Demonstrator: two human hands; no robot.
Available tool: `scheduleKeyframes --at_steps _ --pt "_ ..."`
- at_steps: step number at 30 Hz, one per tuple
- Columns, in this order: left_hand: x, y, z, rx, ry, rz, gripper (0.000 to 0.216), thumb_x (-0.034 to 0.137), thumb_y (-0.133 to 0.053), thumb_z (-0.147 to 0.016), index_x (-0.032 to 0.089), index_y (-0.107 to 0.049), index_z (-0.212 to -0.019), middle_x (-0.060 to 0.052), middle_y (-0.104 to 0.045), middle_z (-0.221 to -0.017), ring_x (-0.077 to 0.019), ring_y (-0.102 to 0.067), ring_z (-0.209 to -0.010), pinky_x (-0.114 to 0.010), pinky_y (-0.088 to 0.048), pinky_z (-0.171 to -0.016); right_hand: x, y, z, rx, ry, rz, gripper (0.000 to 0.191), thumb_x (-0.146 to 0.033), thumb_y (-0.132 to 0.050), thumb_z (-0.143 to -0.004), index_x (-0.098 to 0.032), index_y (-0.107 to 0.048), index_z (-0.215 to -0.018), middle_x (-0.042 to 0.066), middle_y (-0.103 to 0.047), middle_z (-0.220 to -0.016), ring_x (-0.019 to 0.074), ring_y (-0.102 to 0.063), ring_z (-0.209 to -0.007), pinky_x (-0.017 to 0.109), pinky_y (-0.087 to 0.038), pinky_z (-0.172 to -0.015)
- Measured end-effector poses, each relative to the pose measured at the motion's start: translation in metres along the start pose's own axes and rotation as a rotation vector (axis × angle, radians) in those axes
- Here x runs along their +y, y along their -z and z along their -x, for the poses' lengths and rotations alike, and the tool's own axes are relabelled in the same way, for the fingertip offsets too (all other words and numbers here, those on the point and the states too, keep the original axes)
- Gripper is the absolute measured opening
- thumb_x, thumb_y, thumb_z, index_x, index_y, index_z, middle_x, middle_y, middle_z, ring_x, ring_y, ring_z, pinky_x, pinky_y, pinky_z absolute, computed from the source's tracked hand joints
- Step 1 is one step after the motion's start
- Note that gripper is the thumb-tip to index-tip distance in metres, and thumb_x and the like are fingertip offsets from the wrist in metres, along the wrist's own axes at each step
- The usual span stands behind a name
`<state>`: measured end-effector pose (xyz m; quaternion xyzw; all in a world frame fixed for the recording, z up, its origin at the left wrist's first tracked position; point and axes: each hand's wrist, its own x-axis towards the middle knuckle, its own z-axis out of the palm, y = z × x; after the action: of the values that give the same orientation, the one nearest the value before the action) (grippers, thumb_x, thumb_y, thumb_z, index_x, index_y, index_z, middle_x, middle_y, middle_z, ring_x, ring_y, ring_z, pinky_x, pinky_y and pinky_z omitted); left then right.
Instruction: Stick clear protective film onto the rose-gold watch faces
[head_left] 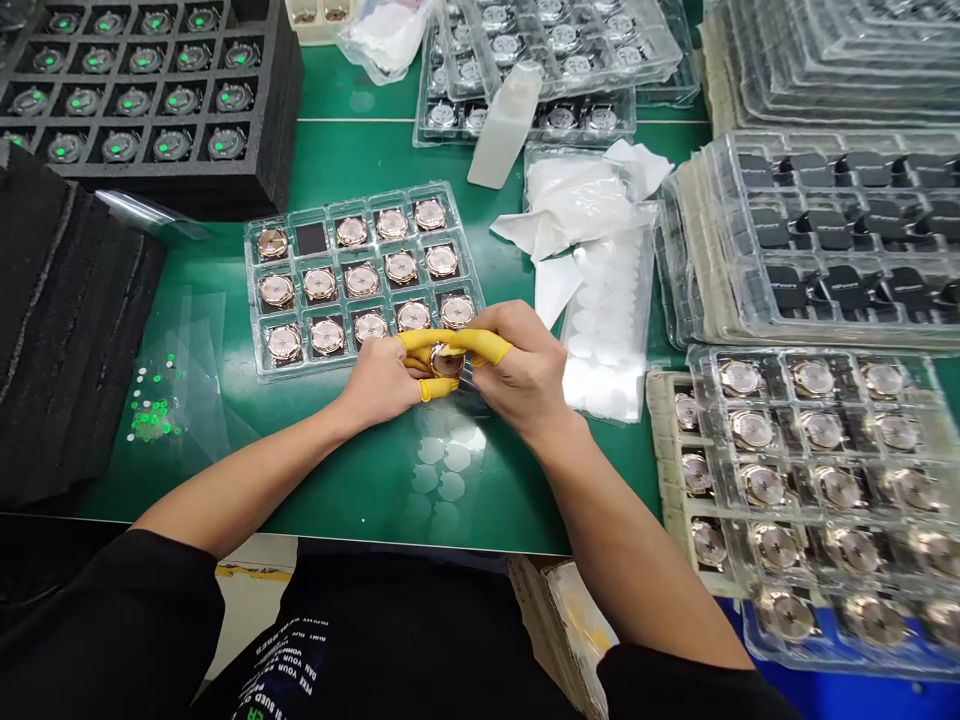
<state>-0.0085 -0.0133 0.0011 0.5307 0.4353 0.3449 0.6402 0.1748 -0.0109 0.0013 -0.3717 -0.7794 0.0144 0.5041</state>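
Observation:
My left hand [386, 378], wearing yellow finger cots, is closed around a rose-gold watch case [448, 362] just in front of the clear plastic tray [264, 368]. My right hand [521, 365], also with yellow finger cots, is curled in a pinch, its fingertips against the top of that case. Whatever is between its fingers is too small and too covered to name. Similar rose-gold watch cases lie in the tray's pockets. One back-row pocket shows only a dark pad [311, 238].
Black foam trays [277, 120] stand at left, near green dots [156, 415]. Round clear films [442, 465] lie by the front edge. White sheets [577, 225] and a translucent bottle [506, 125] sit behind. Stacked plastic trays [675, 250] line the right.

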Motion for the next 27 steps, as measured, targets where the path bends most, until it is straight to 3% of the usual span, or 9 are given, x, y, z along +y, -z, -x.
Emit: scheduleKeyframes --at_steps 3,6,12,17,23,27 --pt "0.002 0.0 0.0 0.031 -0.013 -0.08 0.062 0.021 -0.086 -0.064 0.014 -0.077 -0.125 0.001 -0.073 -0.074 -0.0096 -0.065 -0.062 -0.02 -0.057 -0.061 0.002 -0.002 0.001 0.054 -0.119 -0.022 0.042 0.006 -0.051 -0.08 -0.027 -0.072 -0.095 0.001 -0.066 -0.085 0.0177 -0.063 -0.079 0.033 -0.051 -0.064" --pt "0.004 -0.002 -0.001 0.056 -0.011 -0.1 0.063 0.023 -0.086 -0.064 0.014 -0.076 -0.125 0.003 -0.069 -0.069 -0.008 -0.06 -0.058 -0.02 -0.055 -0.059 0.005 0.005 0.005 0.049 -0.203 -0.046 0.036 -0.002 -0.054 -0.083 -0.029 -0.074 -0.097 0.001 -0.063 -0.082 0.0182 -0.064 -0.075 0.035 -0.052 -0.062" --pt "0.003 -0.002 -0.001 0.087 0.006 -0.09 0.065 0.022 -0.087 -0.06 0.013 -0.077 -0.124 0.001 -0.07 -0.071 -0.0099 -0.062 -0.062 -0.021 -0.054 -0.06 0.002 0.017 0.011 -0.114 -0.022 -0.086 0.042 0.001 -0.057 -0.082 -0.032 -0.074 -0.103 0.002 -0.065 -0.081 0.0183 -0.057 -0.074 0.035 -0.047 -0.063" --pt "0.001 -0.001 -0.001 0.099 0.006 -0.098 0.066 0.022 -0.09 -0.058 0.013 -0.078 -0.122 0.001 -0.07 -0.072 -0.01 -0.061 -0.063 -0.021 -0.054 -0.06 -0.007 0.021 0.006 -0.17 -0.007 -0.072 0.043 0.005 -0.054 -0.078 -0.028 -0.071 -0.098 0.002 -0.062 -0.08 0.0178 -0.051 -0.072 0.034 -0.039 -0.062" --pt "0.004 -0.002 -0.002 0.063 0.009 -0.115 0.066 0.024 -0.088 -0.06 0.013 -0.077 -0.124 0.003 -0.067 -0.066 -0.0079 -0.057 -0.058 -0.02 -0.051 -0.057 -0.001 0.023 0.008 -0.051 -0.083 -0.044 0.044 0.006 -0.052 -0.074 -0.027 -0.072 -0.095 0.003 -0.062 -0.083 0.0187 -0.057 -0.076 0.033 -0.045 -0.061" --pt "0.006 -0.002 -0.002 0.044 -0.004 -0.149 0.064 0.026 -0.087 -0.063 0.014 -0.077 -0.125 0.002 -0.069 -0.068 -0.0078 -0.057 -0.058 -0.02 -0.051 -0.058 0.006 0.02 0.01 -0.077 -0.094 -0.024 0.046 0.005 -0.052 -0.073 -0.028 -0.073 -0.096 0.003 -0.064 -0.084 0.0197 -0.059 -0.076 0.035 -0.047 -0.062"
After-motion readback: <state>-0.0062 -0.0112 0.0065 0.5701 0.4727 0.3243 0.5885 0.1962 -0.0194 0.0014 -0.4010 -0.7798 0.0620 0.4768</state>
